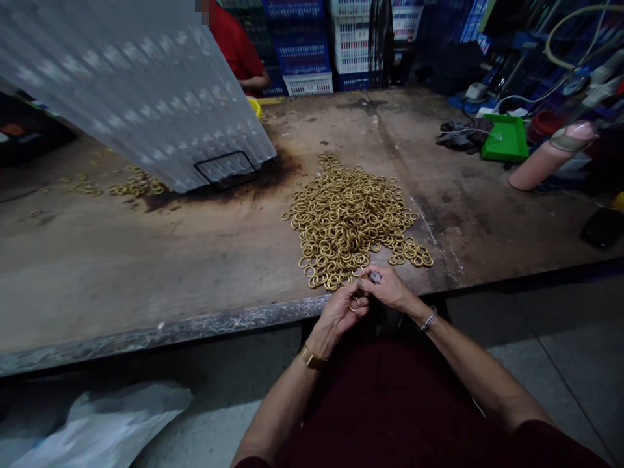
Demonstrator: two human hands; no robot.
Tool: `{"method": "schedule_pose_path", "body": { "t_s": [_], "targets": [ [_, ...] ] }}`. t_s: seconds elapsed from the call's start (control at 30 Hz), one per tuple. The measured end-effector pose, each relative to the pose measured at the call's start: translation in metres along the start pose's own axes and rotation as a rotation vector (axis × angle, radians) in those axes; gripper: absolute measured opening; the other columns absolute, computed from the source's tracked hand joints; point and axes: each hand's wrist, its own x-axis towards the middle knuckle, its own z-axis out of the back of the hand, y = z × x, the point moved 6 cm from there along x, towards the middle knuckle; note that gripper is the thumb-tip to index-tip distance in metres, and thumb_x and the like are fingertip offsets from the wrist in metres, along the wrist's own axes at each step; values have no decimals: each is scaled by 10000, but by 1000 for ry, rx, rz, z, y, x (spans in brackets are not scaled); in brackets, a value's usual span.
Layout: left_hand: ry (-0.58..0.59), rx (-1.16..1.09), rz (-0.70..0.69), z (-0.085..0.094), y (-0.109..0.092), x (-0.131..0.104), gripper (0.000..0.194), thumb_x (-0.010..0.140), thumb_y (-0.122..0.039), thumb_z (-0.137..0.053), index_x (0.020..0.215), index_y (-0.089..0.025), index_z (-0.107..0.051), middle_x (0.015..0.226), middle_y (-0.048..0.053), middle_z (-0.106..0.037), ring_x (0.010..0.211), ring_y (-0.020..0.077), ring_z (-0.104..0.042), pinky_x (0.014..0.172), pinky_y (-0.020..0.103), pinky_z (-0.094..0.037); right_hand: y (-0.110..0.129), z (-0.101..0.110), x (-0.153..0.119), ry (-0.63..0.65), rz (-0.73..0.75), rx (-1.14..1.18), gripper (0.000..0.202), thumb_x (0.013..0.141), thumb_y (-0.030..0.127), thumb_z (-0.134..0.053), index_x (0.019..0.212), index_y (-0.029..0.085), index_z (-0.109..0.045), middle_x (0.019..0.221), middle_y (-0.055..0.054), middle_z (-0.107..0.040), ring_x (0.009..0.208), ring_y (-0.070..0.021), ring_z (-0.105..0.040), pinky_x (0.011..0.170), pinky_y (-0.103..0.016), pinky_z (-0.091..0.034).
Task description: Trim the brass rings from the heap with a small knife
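Note:
A heap of brass-coloured rings (348, 214) lies near the table's front edge, just beyond my hands. My left hand (341, 311) is closed, palm turned up, with a brass-coloured ring (354, 305) showing among its curled fingers. Against its fingertips, my right hand (390, 288) is closed in a pinch on a small grey piece (375, 277), whose kind I cannot make out. The fingertips of both hands meet at the near edge of the heap, and they partly hide what is between them.
A tall translucent ribbed panel (195, 110) stands on the wooden table (121, 273) at left, with more rings (136, 184) beside it. Right are a green tray (507, 138) and a pink cylinder (550, 156). A person in a red sleeve (238, 45) is behind the panel.

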Motion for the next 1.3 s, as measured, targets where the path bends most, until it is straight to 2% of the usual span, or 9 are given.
{"method": "schedule_pose_path", "body": {
  "t_s": [0.2,0.33,0.5,0.67,0.83,0.97,1.1,1.2,1.3],
  "targets": [
    [2,-17,115,1,6,-2,73,804,-174,-582,767,-130,-536,587,-10,-492,377,10,-283,342,106,-221,-4,-2,1,52,-34,86,184,760,345,-537,750,177,-611,564,28,-580,525,-96,-500,539,-214,-399],
    [66,-39,151,-1,11,0,94,840,-171,-531,756,-131,-517,604,-12,-474,382,2,-242,339,95,-217,-5,-1,-1,76,-94,171,230,755,389,-520,689,174,-566,536,36,-532,491,-86,-446,491,-205,-353],
    [107,-53,174,-4,13,-1,151,836,-195,-558,718,-124,-496,625,-6,-465,404,-1,-222,342,89,-204,-8,11,0,-64,-105,141,245,744,385,-501,616,179,-535,514,45,-462,495,-82,-375,470,-205,-304],
    [125,-20,95,-3,9,-4,170,765,-220,-649,715,-115,-525,642,3,-508,423,1,-261,364,105,-242,-15,23,3,-226,-55,-104,188,743,310,-493,609,186,-538,548,31,-478,519,-98,-406,538,-230,-338],
    [228,101,-8,-2,7,-10,228,677,-218,-740,724,-118,-542,706,24,-574,448,7,-345,393,126,-280,-8,28,14,-285,74,-379,157,787,238,-481,828,172,-618,745,-34,-626,657,-141,-539,648,-248,-396],
    [258,149,-16,2,6,-18,228,640,-176,-751,771,-125,-571,754,38,-593,523,51,-477,407,141,-319,0,21,28,-239,125,-553,212,790,183,-493,965,167,-612,941,-79,-657,856,-180,-579,774,-269,-408],
    [256,134,-24,6,2,-22,319,587,-165,-761,864,-140,-604,793,47,-603,631,112,-560,409,154,-358,3,11,34,-156,50,-726,242,818,201,-496,1035,175,-599,1032,-96,-635,927,-209,-567,767,-286,-395],
    [216,92,-35,9,0,-22,316,602,-256,-770,845,-138,-608,784,47,-595,678,138,-580,430,170,-395,4,8,34,-129,-16,-812,233,840,213,-472,1034,181,-598,1043,-100,-621,917,-215,-563,732,-293,-383],
    [147,25,-56,10,0,-20,333,606,-349,-785,725,-138,-557,688,11,-544,607,109,-546,406,156,-358,4,7,34,-110,-32,-850,226,825,177,-466,1005,182,-602,1025,-96,-621,892,-211,-566,705,-287,-369]
  ]
}}
